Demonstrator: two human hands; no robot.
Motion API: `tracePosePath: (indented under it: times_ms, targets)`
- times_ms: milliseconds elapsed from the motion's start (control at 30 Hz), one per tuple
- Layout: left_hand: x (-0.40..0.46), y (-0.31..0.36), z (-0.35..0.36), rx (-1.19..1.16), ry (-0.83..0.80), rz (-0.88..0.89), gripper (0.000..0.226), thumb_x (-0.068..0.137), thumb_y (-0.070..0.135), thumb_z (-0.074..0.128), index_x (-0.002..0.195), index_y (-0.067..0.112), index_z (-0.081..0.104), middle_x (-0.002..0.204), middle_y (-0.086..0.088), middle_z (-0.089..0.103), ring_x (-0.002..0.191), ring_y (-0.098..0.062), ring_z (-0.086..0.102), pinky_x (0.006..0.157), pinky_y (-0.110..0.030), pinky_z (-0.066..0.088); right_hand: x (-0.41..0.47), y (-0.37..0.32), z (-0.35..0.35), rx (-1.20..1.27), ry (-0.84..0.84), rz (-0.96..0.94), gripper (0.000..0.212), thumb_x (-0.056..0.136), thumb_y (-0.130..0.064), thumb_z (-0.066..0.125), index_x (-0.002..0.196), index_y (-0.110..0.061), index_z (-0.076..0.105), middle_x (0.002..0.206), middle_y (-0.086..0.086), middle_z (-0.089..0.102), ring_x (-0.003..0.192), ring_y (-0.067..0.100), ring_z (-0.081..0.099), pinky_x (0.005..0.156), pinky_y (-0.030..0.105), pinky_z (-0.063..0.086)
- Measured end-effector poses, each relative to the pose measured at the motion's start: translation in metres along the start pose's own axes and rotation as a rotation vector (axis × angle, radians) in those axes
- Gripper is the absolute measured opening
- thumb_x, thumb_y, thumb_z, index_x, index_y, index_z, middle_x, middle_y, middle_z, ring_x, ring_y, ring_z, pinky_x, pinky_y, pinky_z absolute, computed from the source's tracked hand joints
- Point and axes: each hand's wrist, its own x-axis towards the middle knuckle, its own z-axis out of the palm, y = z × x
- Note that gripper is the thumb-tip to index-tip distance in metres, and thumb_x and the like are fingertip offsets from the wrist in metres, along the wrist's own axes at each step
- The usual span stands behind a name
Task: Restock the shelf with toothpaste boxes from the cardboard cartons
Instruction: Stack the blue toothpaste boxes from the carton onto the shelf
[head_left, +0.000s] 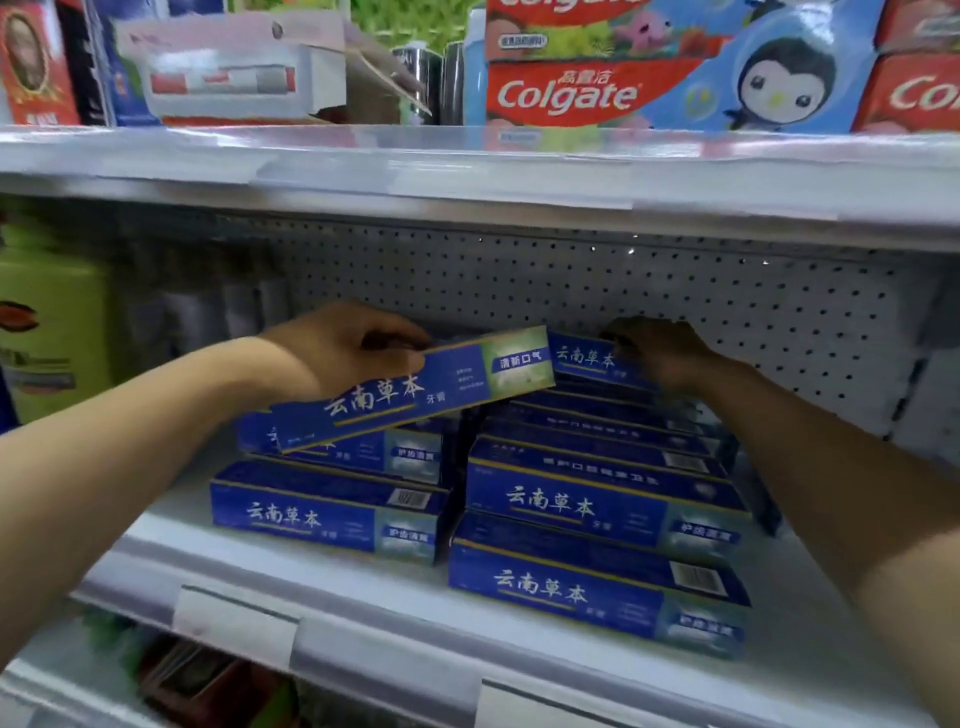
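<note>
A blue toothpaste box (415, 387) was held tilted above the left-hand stack (332, 483) on the middle shelf (363, 613), its green end raised toward the back. The left hand (337, 353) gripped it from above, fingers curled over the long top edge, probably so the box could be lowered flat onto that stack with its printed face outward like the ones below. The right hand (660, 348) reached deeper in, fingers curled on the rear box (587, 358) at the top of the right-hand stack (597, 519); whether it pinched or only pressed that box could not be told, though it looked like squaring it against the perforated back panel (571, 280). The stacked boxes lay lengthwise with brand faces forward, which suits a shopper reading them. Above, Colgate cartons (623, 93) filled the upper shelf (467, 161); a green package (52, 322) stood at the left. No cardboard carton of stock was in view.
</note>
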Motion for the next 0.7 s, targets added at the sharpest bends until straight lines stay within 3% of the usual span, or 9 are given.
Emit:
tracePosePath:
  times_ms: [100, 267, 333, 433, 533, 700]
  targets:
    - [0.011, 0.007, 0.002, -0.018, -0.019, 0.046, 0.023, 0.092, 0.023, 0.055, 0.114, 0.032, 0.057, 0.099, 0.018, 0.063, 0.074, 0.02, 0.055, 0.071, 0.004, 0.037, 0.005, 0.006, 0.005, -0.015, -0.027, 0.007, 0.042, 0.103, -0.031, 0.031, 0.144, -0.024, 0.032, 0.147, 0.006, 0.038, 0.128, 0.027, 0.041, 0.104, 0.038, 0.026]
    - [0.039, 0.03, 0.009, 0.038, -0.054, 0.117, 0.026, 0.094, 0.029, 0.051, 0.119, 0.029, 0.059, 0.096, 0.022, 0.06, 0.074, 0.022, 0.051, 0.065, 0.005, 0.035, 0.001, 0.018, 0.014, 0.065, -0.045, -0.025, 0.046, 0.1, -0.031, 0.04, 0.145, -0.025, 0.031, 0.149, 0.005, 0.036, 0.132, 0.027, 0.037, 0.108, 0.041, 0.03]
    - [0.054, 0.04, 0.015, 0.057, -0.069, 0.14, 0.029, 0.095, 0.031, 0.051, 0.122, 0.025, 0.06, 0.104, 0.015, 0.063, 0.078, 0.012, 0.055, 0.066, 0.001, 0.037, -0.003, 0.027, 0.013, 0.111, -0.008, -0.018, 0.054, 0.097, -0.03, 0.048, 0.147, -0.026, 0.028, 0.15, 0.005, 0.034, 0.133, 0.027, 0.036, 0.107, 0.042, 0.033]
    - [0.077, 0.055, 0.027, 0.053, -0.099, 0.165, 0.034, 0.095, 0.031, 0.05, 0.127, 0.022, 0.057, 0.116, 0.007, 0.06, 0.095, -0.004, 0.053, 0.078, -0.016, 0.039, -0.02, 0.043, 0.007, 0.163, 0.082, 0.059, 0.061, 0.093, -0.023, 0.055, 0.147, -0.018, 0.028, 0.15, 0.013, 0.032, 0.133, 0.032, 0.033, 0.106, 0.043, 0.034]
    - [0.101, 0.068, 0.042, 0.088, -0.147, 0.224, 0.036, 0.096, 0.031, 0.05, 0.13, 0.018, 0.055, 0.125, 0.0, 0.059, 0.105, -0.01, 0.053, 0.085, -0.019, 0.035, -0.047, 0.057, 0.005, 0.184, 0.094, 0.16, 0.064, 0.092, -0.017, 0.056, 0.147, -0.012, 0.025, 0.149, 0.017, 0.03, 0.135, 0.034, 0.029, 0.108, 0.042, 0.03]
    - [0.137, 0.086, 0.065, 0.096, -0.199, 0.266, 0.039, 0.096, 0.027, 0.051, 0.133, 0.015, 0.052, 0.129, -0.006, 0.057, 0.109, -0.021, 0.056, 0.088, -0.027, 0.042, -0.084, 0.078, 0.01, 0.189, 0.091, 0.248, 0.064, 0.095, -0.023, 0.052, 0.149, -0.011, 0.02, 0.152, 0.015, 0.024, 0.139, 0.031, 0.02, 0.111, 0.033, 0.018]
